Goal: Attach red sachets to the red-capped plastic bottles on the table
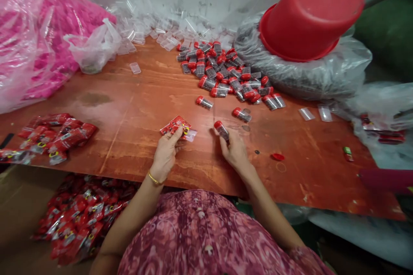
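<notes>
My left hand point(166, 152) pinches a small red printed packet point(177, 127) just above the reddish wooden table point(135, 107). My right hand point(235, 151) grips a small clear vial with a red cap point(221, 130), cap pointing up and away. The two hands sit close together near the table's front edge. A heap of the same red-capped vials point(226, 75) lies further back, with two loose ones point(204, 102) nearer my hands.
Filled red packets point(54, 137) lie at the left edge, more in a box point(80, 219) below. A pink bag point(35, 38), clear empty sleeves point(155, 25), an upturned red basin point(309, 17) on a grey sack, and a loose red cap point(277, 157) surround the work area.
</notes>
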The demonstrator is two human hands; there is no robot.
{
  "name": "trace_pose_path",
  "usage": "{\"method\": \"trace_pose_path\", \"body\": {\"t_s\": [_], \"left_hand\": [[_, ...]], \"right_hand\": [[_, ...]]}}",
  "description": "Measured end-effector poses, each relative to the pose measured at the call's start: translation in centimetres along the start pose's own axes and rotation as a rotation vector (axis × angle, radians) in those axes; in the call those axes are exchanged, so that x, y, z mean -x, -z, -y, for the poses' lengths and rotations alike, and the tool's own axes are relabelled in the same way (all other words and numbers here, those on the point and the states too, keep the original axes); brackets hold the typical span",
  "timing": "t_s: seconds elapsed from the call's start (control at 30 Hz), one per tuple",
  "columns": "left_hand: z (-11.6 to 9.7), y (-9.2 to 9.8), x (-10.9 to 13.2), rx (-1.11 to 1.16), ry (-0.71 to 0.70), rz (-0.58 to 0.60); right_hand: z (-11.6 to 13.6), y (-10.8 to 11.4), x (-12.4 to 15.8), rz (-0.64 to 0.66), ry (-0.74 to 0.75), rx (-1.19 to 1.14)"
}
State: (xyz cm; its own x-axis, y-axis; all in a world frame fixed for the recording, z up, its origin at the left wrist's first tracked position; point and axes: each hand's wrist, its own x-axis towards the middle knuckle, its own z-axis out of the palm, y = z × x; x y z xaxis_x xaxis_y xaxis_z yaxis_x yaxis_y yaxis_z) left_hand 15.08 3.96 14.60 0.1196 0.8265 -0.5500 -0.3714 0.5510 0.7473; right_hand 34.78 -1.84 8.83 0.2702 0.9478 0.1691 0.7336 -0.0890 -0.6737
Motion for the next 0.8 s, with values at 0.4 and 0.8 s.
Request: {"method": "trace_pose_path", "body": {"t_s": [0.4,0.8], "left_hand": [[0.5,-0.2,0.4,-0.049,-0.042,0.152],[0.6,0.0,0.3,-0.12,-0.091,0.162]], "right_hand": [[5.5,3.1,2.1,0.353,-0.269,-0.797],[5.8,3.2,2.5,0.298,-0.176,-0.701]]}}
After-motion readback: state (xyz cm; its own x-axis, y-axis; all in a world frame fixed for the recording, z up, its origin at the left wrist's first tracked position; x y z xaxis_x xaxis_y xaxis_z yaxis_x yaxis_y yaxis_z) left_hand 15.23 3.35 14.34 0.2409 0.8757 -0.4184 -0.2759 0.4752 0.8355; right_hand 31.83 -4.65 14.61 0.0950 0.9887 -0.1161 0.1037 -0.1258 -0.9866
